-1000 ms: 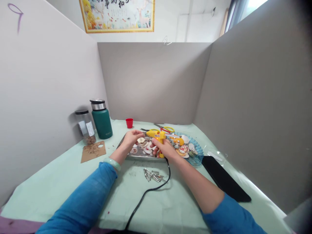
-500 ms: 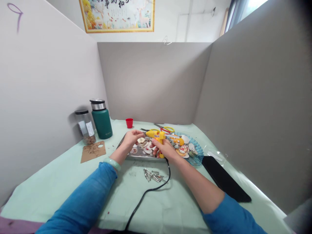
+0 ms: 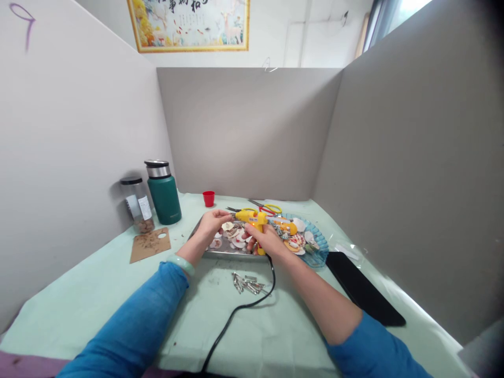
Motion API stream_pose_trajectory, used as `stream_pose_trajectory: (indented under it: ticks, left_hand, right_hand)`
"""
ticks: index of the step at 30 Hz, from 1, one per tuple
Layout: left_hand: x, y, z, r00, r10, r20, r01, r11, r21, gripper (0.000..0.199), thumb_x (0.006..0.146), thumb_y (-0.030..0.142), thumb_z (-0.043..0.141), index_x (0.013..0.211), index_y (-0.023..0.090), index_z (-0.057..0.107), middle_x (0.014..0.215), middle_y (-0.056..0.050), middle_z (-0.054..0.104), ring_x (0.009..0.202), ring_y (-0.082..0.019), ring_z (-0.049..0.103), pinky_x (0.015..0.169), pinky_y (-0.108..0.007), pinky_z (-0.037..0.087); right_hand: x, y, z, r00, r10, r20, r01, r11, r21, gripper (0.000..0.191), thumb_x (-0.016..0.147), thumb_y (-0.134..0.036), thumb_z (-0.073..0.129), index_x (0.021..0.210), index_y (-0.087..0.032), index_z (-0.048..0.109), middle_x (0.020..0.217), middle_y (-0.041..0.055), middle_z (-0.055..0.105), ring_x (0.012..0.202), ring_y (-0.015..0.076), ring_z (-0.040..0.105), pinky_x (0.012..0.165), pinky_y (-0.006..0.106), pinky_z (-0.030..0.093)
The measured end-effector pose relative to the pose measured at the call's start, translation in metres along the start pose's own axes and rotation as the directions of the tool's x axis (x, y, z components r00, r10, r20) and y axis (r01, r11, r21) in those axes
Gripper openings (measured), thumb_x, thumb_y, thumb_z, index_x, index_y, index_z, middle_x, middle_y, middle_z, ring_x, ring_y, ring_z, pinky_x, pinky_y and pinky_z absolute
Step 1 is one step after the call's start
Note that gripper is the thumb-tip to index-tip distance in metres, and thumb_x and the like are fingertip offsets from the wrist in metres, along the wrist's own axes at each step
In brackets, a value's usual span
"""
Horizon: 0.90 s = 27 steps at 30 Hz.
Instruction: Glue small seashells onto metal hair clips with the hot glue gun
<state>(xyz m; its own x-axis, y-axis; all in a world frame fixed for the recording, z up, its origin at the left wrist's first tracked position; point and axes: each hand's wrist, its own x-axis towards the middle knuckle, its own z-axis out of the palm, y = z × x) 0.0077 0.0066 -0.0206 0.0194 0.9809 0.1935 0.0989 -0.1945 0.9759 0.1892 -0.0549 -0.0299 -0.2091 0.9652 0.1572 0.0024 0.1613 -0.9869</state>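
My right hand [image 3: 268, 240] is wrapped round the grip of a yellow hot glue gun [image 3: 256, 218], its nozzle pointing left. A clear glue stick [image 3: 277, 220] sticks out of the gun's back end. At the nozzle tip, my left hand [image 3: 214, 222] pinches something too small to make out between thumb and fingers. Both hands are above a metal tray [image 3: 220, 255] that holds many shells [image 3: 238, 239]. To the right, a blue scalloped plate [image 3: 321, 242] bears more shells and partly hides behind my right wrist. The gun's black cord [image 3: 236, 310] runs down toward me.
Metal clips [image 3: 247, 284] lie in front of the tray. Scissors [image 3: 271, 208] and a red cup [image 3: 209, 198] are behind it. At left stand a green bottle [image 3: 164, 199], a jar [image 3: 137, 207] and a brown board [image 3: 150, 245]. A black slab [image 3: 364, 289] lies at right.
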Motion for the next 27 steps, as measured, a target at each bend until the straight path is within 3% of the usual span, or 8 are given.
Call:
stream_pose_trajectory:
  ticks: [27]
  left_hand:
    - [-0.0015,0.0012,0.0005,1.0,-0.003,-0.002,0.003,1.0,-0.011,0.025,0.06,0.028,0.073,0.075,0.012,0.06,0.071,-0.005,0.068,0.04,-0.005,0.044,0.035,-0.019,0.029]
  right_hand:
    - [0.0001,-0.0004,0.0004,1.0,0.001,-0.032,-0.001,1.0,-0.017,0.034,0.08,-0.048,0.058,0.092,-0.017,0.059,0.084,0.0048,0.065,0.048,0.0094,0.059,0.033,0.018,0.042]
